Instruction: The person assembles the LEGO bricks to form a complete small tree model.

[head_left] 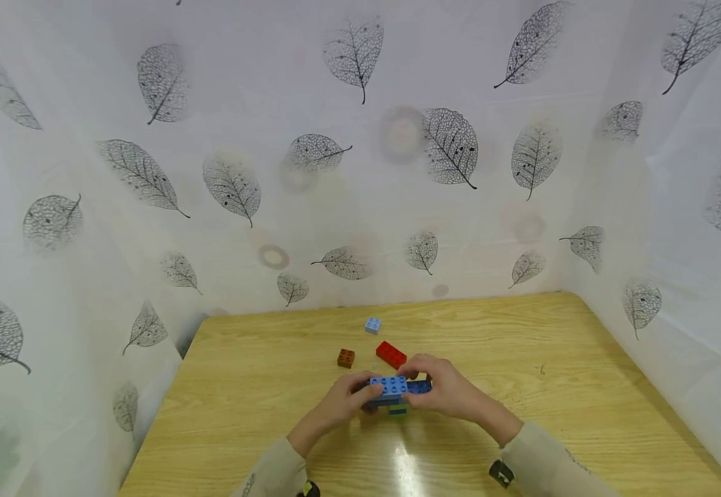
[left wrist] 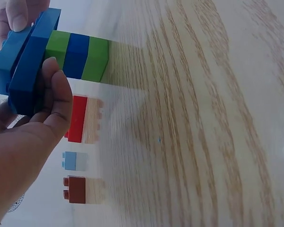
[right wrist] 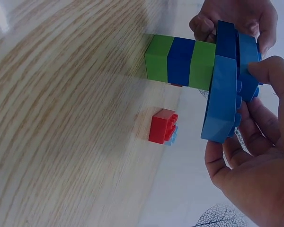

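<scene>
Between the two hands stands a stack of toy building bricks: lime green (right wrist: 156,59), dark blue (right wrist: 180,61) and lime green pieces at the bottom, long blue bricks (right wrist: 220,101) laid across them. On top sits a lighter blue brick (head_left: 389,385) with studs facing up, a thin gap visible below part of it. My left hand (head_left: 338,402) grips the left end of the blue bricks, thumb at the lighter one and fingers curled beneath. From the right, my right hand (head_left: 450,392) pinches the lighter blue brick, its thumb on the near side.
Behind the stack, a red brick (head_left: 391,354), a brown brick (head_left: 346,357) and a small pale blue brick (head_left: 372,325) lie on the wooden table (head_left: 261,386). A white curtain (head_left: 310,207) printed with grey leaves hangs around the table's back and sides.
</scene>
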Demonstrator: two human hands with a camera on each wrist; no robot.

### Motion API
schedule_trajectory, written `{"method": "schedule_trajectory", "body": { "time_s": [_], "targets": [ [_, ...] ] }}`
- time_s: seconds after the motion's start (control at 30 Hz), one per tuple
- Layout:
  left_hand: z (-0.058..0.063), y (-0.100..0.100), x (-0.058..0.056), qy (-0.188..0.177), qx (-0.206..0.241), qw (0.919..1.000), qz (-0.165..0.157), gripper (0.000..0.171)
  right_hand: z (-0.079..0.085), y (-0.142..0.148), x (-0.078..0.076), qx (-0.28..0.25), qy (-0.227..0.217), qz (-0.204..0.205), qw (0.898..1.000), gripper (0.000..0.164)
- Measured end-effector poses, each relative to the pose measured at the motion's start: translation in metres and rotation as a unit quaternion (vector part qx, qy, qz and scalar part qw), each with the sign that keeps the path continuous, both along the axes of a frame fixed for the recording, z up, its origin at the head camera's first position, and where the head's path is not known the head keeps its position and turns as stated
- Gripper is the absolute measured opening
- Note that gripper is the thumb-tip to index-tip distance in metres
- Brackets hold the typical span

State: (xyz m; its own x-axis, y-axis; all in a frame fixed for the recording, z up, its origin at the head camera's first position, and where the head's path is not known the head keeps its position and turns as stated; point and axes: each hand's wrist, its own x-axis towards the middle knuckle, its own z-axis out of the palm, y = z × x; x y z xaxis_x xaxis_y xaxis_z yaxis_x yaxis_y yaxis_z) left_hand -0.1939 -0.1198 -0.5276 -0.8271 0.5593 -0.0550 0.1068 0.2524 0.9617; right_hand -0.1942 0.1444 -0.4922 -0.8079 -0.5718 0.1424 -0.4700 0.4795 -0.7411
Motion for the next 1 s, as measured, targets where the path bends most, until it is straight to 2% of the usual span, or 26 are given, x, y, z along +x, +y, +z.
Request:
{"method": "schedule_trajectory", "body": {
  "time_s": [0.37,1.0],
  "targets": [
    [-0.0022,-0.0020,-0.0014,-0.015,0.030,0.9994,-0.012,0.043,-0.0028,-0.0005,-0.0014,-0.014,-0.003,0.011,1.000,0.031],
    [0.0001,-0.0055,-0.0003,-0.019,0.037,0.9989,-0.022,0.044,-0.0083,0.0023,-0.0014,-0.033,-0.002,0.008,0.999,0.030]
  ]
}}
